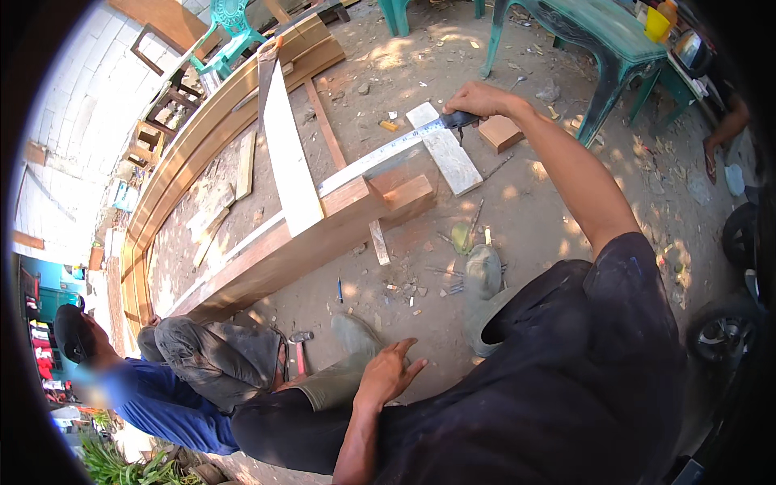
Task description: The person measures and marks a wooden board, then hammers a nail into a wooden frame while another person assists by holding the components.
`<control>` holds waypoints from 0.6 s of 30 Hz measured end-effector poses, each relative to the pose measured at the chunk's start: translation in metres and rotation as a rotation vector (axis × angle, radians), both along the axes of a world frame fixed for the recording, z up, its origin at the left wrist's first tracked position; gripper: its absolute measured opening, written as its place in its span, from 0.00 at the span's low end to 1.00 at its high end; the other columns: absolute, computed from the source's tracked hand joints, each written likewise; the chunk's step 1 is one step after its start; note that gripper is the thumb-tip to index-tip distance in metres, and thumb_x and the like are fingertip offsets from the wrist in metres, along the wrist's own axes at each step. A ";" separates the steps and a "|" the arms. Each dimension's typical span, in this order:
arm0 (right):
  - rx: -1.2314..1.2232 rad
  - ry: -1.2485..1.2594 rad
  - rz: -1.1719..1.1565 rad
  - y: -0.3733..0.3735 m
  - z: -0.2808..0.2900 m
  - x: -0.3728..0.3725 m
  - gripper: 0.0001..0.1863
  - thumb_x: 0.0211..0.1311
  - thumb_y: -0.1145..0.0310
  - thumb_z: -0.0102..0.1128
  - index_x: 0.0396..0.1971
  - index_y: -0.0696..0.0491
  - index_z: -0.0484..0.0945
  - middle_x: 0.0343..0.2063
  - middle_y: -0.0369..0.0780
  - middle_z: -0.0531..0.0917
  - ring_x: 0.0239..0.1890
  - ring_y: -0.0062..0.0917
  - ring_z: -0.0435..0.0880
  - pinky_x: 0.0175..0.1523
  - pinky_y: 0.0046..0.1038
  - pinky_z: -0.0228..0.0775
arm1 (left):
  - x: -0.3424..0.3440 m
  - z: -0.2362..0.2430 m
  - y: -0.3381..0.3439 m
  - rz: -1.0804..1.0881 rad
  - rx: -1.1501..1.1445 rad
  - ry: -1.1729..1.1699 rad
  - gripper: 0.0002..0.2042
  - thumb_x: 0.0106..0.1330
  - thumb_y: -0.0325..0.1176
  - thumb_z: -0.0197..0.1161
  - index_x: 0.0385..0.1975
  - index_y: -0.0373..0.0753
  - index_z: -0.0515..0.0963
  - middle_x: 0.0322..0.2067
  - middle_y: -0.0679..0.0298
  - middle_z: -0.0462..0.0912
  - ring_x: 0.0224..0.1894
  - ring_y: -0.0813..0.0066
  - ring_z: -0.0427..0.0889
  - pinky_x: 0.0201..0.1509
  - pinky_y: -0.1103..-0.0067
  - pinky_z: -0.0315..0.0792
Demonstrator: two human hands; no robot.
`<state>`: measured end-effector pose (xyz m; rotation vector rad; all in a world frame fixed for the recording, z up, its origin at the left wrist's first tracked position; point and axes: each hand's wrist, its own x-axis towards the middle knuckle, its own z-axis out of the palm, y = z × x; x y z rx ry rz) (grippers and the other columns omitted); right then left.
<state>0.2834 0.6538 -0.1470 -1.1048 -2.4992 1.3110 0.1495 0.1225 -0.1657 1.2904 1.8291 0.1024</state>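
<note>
My right hand (478, 100) is closed around a dark tape measure (461, 120), above a whitish board (449, 162). Its pale blade (404, 144) stretches left toward the top of a thick reddish-brown timber beam (299, 242) with a notched end. A wide, light plank (293, 158) lies across that beam. My left hand (388, 377) hovers over the ground near my boots, fingers spread and holding nothing.
A handsaw (264, 77) rests by long stacked boards (194, 133). A co-worker in a blue shirt (166, 404) crouches at left. On the ground lie a hammer (301, 349), a blue pencil-like stick (339, 290) and a wood block (500, 133). A green table (594, 40) stands far right.
</note>
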 end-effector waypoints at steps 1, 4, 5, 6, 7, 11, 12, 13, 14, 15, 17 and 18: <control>0.002 -0.009 0.003 0.001 -0.002 -0.002 0.21 0.63 0.46 0.63 0.31 0.49 0.91 0.20 0.35 0.84 0.17 0.20 0.82 0.21 0.25 0.66 | 0.001 0.002 0.001 -0.032 -0.006 0.001 0.29 0.72 0.51 0.65 0.67 0.41 0.75 0.61 0.45 0.81 0.62 0.45 0.80 0.66 0.60 0.74; 0.002 -0.023 0.020 0.001 -0.003 -0.007 0.21 0.61 0.46 0.64 0.29 0.49 0.90 0.21 0.36 0.85 0.18 0.21 0.83 0.21 0.25 0.66 | 0.004 0.001 0.000 -0.030 0.006 0.013 0.28 0.72 0.48 0.66 0.64 0.34 0.76 0.59 0.44 0.82 0.62 0.45 0.81 0.66 0.62 0.74; -0.001 -0.023 -0.005 0.000 0.000 -0.008 0.21 0.61 0.46 0.64 0.29 0.49 0.90 0.21 0.36 0.85 0.18 0.21 0.83 0.21 0.25 0.66 | 0.003 -0.001 -0.001 -0.013 -0.005 0.010 0.28 0.72 0.48 0.66 0.64 0.34 0.76 0.59 0.44 0.82 0.62 0.45 0.81 0.66 0.62 0.74; -0.010 -0.021 -0.009 -0.003 0.003 -0.009 0.20 0.62 0.47 0.65 0.28 0.50 0.91 0.19 0.35 0.84 0.16 0.19 0.80 0.20 0.25 0.63 | 0.003 -0.003 -0.001 0.009 -0.014 0.008 0.28 0.72 0.48 0.67 0.64 0.34 0.76 0.59 0.44 0.82 0.61 0.45 0.81 0.66 0.62 0.74; -0.020 -0.019 -0.009 -0.003 0.003 -0.008 0.20 0.62 0.48 0.66 0.28 0.51 0.91 0.17 0.34 0.82 0.15 0.18 0.78 0.20 0.24 0.61 | 0.004 -0.004 0.000 -0.009 -0.016 0.009 0.28 0.72 0.48 0.67 0.64 0.34 0.76 0.59 0.44 0.82 0.61 0.45 0.81 0.66 0.62 0.74; -0.017 -0.011 -0.014 -0.003 0.002 -0.003 0.20 0.61 0.48 0.67 0.27 0.51 0.90 0.18 0.35 0.83 0.15 0.18 0.78 0.20 0.24 0.62 | 0.007 -0.005 0.005 -0.033 0.002 0.032 0.28 0.71 0.48 0.67 0.63 0.33 0.77 0.59 0.44 0.83 0.61 0.46 0.82 0.66 0.63 0.74; -0.014 -0.014 -0.013 -0.002 0.002 -0.003 0.20 0.61 0.48 0.68 0.26 0.51 0.90 0.18 0.35 0.83 0.15 0.18 0.78 0.20 0.24 0.62 | 0.008 -0.004 0.006 -0.032 -0.001 0.036 0.28 0.71 0.47 0.67 0.62 0.33 0.77 0.59 0.44 0.82 0.61 0.46 0.82 0.66 0.63 0.74; -0.010 -0.018 -0.012 -0.002 0.001 -0.003 0.20 0.60 0.48 0.68 0.26 0.51 0.90 0.18 0.35 0.83 0.15 0.18 0.79 0.20 0.24 0.63 | 0.008 -0.003 0.008 -0.035 -0.001 0.038 0.28 0.71 0.47 0.67 0.62 0.33 0.77 0.59 0.44 0.82 0.61 0.46 0.82 0.66 0.63 0.74; -0.010 -0.017 -0.014 -0.001 0.001 -0.003 0.20 0.60 0.48 0.68 0.26 0.51 0.90 0.18 0.35 0.83 0.15 0.18 0.79 0.20 0.24 0.63 | 0.009 -0.002 0.009 -0.035 -0.011 0.042 0.27 0.71 0.47 0.67 0.62 0.33 0.77 0.59 0.44 0.83 0.61 0.46 0.82 0.66 0.63 0.74; -0.008 -0.021 -0.009 -0.001 0.001 -0.004 0.20 0.60 0.48 0.68 0.26 0.51 0.90 0.18 0.35 0.83 0.15 0.18 0.79 0.20 0.24 0.63 | 0.009 -0.001 0.010 -0.034 -0.020 0.048 0.27 0.71 0.47 0.67 0.62 0.34 0.77 0.59 0.44 0.83 0.61 0.46 0.82 0.65 0.63 0.74; -0.007 -0.025 -0.004 0.000 -0.001 -0.004 0.20 0.60 0.48 0.68 0.27 0.51 0.90 0.18 0.35 0.84 0.15 0.18 0.80 0.20 0.24 0.63 | 0.008 -0.001 0.011 -0.021 -0.035 0.040 0.27 0.71 0.48 0.67 0.63 0.34 0.77 0.58 0.44 0.83 0.61 0.46 0.82 0.66 0.62 0.74; -0.009 -0.028 -0.006 -0.001 0.000 -0.005 0.20 0.60 0.48 0.68 0.27 0.51 0.90 0.18 0.35 0.84 0.15 0.18 0.80 0.20 0.24 0.63 | 0.008 -0.001 0.011 -0.005 -0.048 0.032 0.27 0.71 0.48 0.67 0.63 0.35 0.77 0.58 0.44 0.83 0.61 0.46 0.82 0.66 0.62 0.74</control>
